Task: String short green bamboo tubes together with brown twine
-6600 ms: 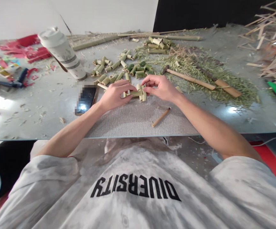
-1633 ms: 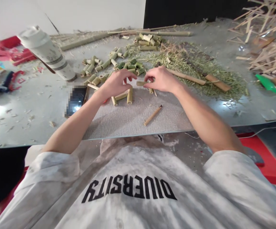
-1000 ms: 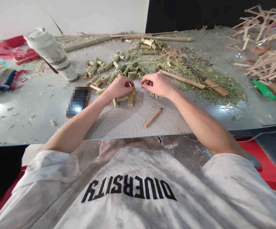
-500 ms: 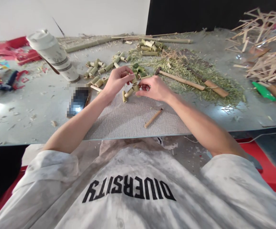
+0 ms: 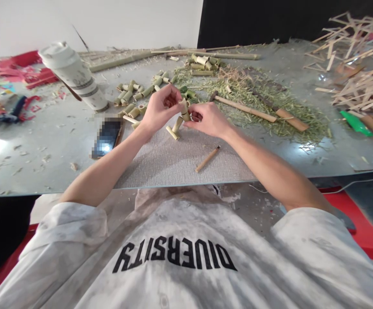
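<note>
Just above the grey textured mat (image 5: 160,161), both hands meet at a small assembly of joined bamboo pieces (image 5: 184,111). My left hand (image 5: 162,107) pinches its upper end between thumb and fingers. On the lower right side, my right hand (image 5: 206,116) grips it with bent fingers. A bamboo segment (image 5: 178,124) slants down from the assembly, with a thin T-like crosspiece (image 5: 172,133) at its foot. How the pieces join is hidden by the fingers. Nearer me on the mat lies a slim bamboo-handled tool (image 5: 207,159) with a dark tip.
Cut bamboo segments (image 5: 130,92) lie beyond my left hand. A hammer (image 5: 244,108) rests on green shavings (image 5: 238,86). A white lidded cup (image 5: 77,77) and a phone (image 5: 107,135) stand left. Thin wooden sticks (image 5: 367,81) pile up at far right.
My left hand has shifted slightly up and regripped the upper bamboo piece. The assembly has turned, so its lower segment and crosspiece now slant differently. My right hand stays nearly in place.
</note>
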Demonstrator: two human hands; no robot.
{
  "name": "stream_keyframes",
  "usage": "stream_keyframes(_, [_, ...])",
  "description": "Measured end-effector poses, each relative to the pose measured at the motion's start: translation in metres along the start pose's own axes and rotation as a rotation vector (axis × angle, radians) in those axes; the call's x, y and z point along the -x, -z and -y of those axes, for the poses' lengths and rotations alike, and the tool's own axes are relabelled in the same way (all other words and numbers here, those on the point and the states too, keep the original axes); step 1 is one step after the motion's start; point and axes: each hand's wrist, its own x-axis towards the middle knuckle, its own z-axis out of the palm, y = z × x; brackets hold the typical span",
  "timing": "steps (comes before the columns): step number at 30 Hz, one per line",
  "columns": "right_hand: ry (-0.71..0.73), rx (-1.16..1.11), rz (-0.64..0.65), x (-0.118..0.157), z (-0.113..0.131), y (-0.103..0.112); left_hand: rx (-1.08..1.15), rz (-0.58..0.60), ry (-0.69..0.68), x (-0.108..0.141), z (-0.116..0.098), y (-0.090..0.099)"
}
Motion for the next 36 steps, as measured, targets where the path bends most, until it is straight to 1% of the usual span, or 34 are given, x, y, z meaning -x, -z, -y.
stream_keyframes(3, [-0.032,0.0,-0.06,0.0,-0.002,0.002,-0.119,-0.033,-0.057,0.001,-0.002,0.002])
stream_keyframes(8, [-0.013,-0.002,-0.156,0.003,0.003,0.005,-0.237,-0.059,-0.162,0.009,-0.006,-0.002])
stream_keyframes(10, [-0.002,-0.015,-0.169,0.004,0.006,0.005,-0.262,-0.05,-0.153,0.012,-0.01,-0.003])
stream_keyframes(13, [0.057,-0.048,-0.192,0.006,0.009,0.002,-0.297,-0.007,-0.108,0.016,-0.017,-0.004])
stream_keyframes(15, [0.077,-0.054,-0.195,0.006,0.009,0.0,-0.307,0.001,-0.117,0.016,-0.019,-0.004])
stream_keyframes(19, [0.046,-0.026,-0.199,0.007,0.01,0.0,-0.292,-0.011,-0.127,0.014,-0.015,-0.005])
stream_keyframes(24, [0.052,-0.049,-0.263,0.007,0.013,0.001,-0.274,0.024,-0.141,0.012,-0.011,-0.005])
stream_keyframes(30, [0.028,-0.074,-0.284,0.006,0.013,0.0,-0.329,0.048,-0.171,0.016,-0.016,-0.008])
stream_keyframes(36, [0.004,-0.088,-0.266,0.006,0.013,0.001,-0.376,0.043,-0.185,0.018,-0.018,-0.009])
